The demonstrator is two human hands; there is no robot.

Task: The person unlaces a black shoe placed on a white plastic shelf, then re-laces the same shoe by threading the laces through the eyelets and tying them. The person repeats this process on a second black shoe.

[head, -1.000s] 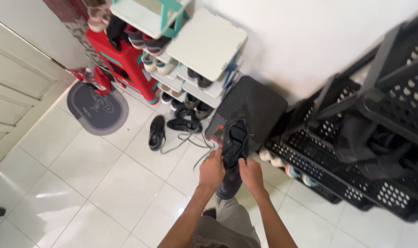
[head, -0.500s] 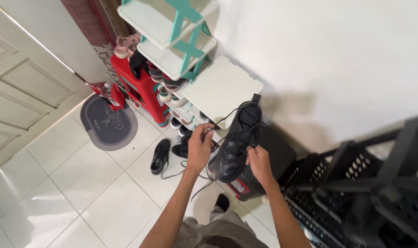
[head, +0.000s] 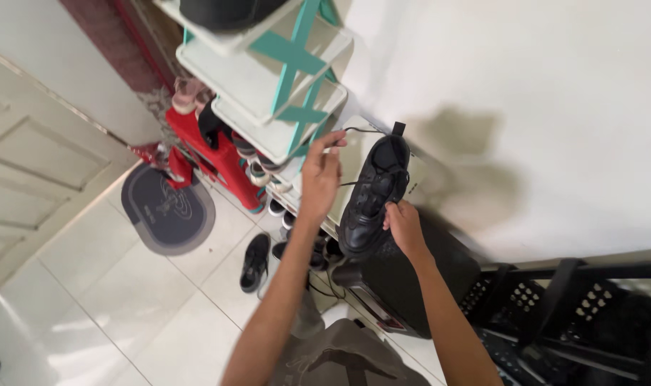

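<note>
Left hand (head: pixel 321 175) pinching black lace (head: pixel 361 131), right hand (head: pixel 404 227) gripping black shoe (head: pixel 372 196); white tiled floor (head: pixel 125 286), shoe rack (head: pixel 268 93), white wall (head: pixel 525 107)

We count 2 hands: left hand (head: pixel 319 179), right hand (head: pixel 404 225); 1 held black shoe (head: pixel 372 196); 1 floor shoe (head: pixel 254 261); 1 mat (head: pixel 166 209).

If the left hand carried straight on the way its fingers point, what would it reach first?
Probably the white and teal shoe rack: the left hand, pinching a lace of the black shoe, points up toward its lower shelf edge. Depth is unclear, so it may pass in front.
</note>
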